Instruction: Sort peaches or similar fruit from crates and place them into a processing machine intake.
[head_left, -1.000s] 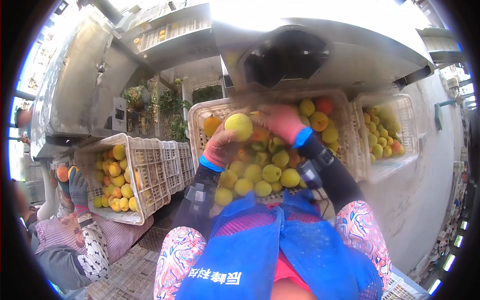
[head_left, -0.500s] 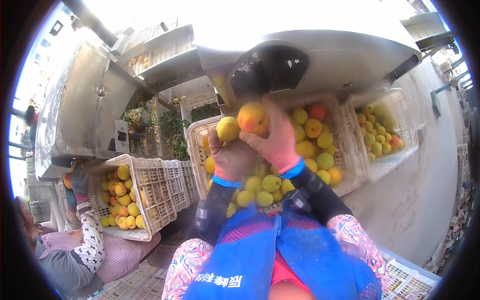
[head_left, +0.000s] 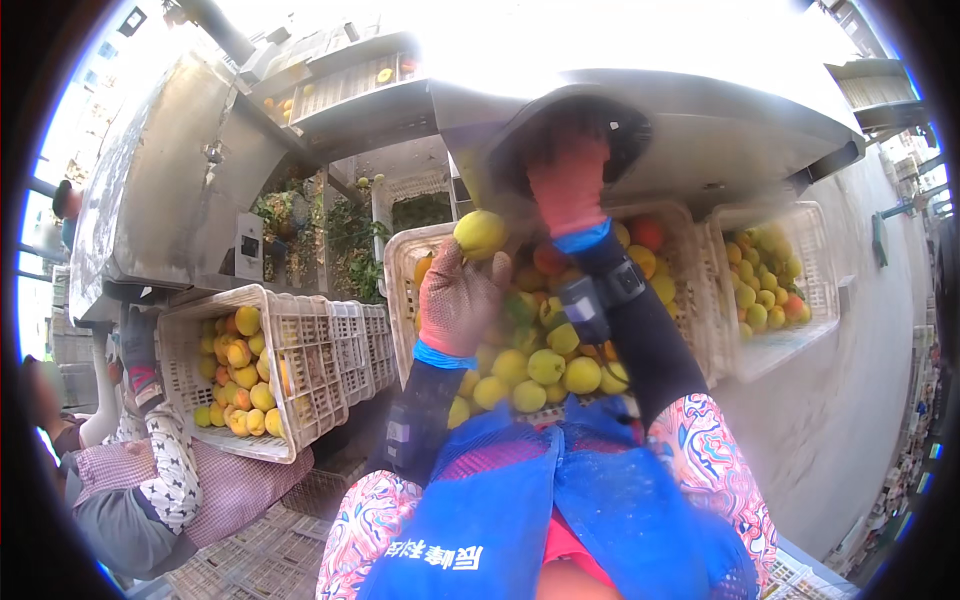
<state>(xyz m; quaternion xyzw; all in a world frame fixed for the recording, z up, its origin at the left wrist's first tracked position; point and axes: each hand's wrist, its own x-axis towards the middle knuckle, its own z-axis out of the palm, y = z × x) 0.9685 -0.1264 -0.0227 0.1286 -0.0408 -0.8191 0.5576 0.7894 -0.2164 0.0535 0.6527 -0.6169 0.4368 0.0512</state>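
My left hand (head_left: 462,300), in a dusty pink glove, holds a yellow-green peach (head_left: 480,234) at its fingertips. My right hand (head_left: 568,172), also in a pink glove, reaches into the dark round opening (head_left: 632,130) of the metal machine. Its fingers are lost in the shadow there, and whether it holds anything is hidden. Below both hands stands a pale plastic crate (head_left: 402,262) of yellow, green and reddish peaches (head_left: 546,366). My right forearm covers part of that fruit.
To the right is another crate (head_left: 820,232) of peaches. At the left, beside a person in a checked apron (head_left: 215,480), a tilted crate (head_left: 300,375) holds more peaches. A metal housing (head_left: 165,170) stands at the far left, and a fruit tray (head_left: 345,100) at the back.
My right hand has moved up and away from my left, into the dark opening; the orange peach it held no longer shows. My left hand keeps the yellow-green peach.
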